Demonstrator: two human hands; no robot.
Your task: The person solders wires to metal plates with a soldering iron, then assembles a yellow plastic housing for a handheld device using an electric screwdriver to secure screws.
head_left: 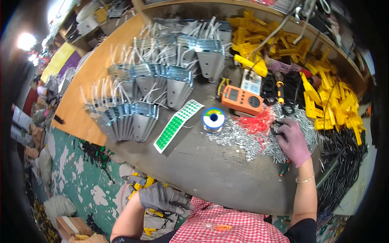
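My right hand (pixel 294 142), in a pinkish-purple glove, reaches onto a heap of small silver metal pieces (pixel 251 148), probably screws. Its fingers are curled in at the heap's right part; anything between the fingertips is too small to make out. A bundle of short red wires (pixel 258 120) lies beside it. My left hand (pixel 164 198), gloved in grey, hovers before my body at the near edge of the workbench (pixel 227 174). Its fingers stretch out to the right and hold nothing. A green-and-white sticker sheet (pixel 176 128) and a solder spool (pixel 213 120) lie between the hands.
Rows of grey plates with white wires (pixel 146 121) stand at the left. An orange meter (pixel 242 100) sits behind the heap. Yellow plastic parts (pixel 332 101) pile up at the back right, above black cables (pixel 344 162). A screwdriver (pixel 285 167) lies by my right wrist.
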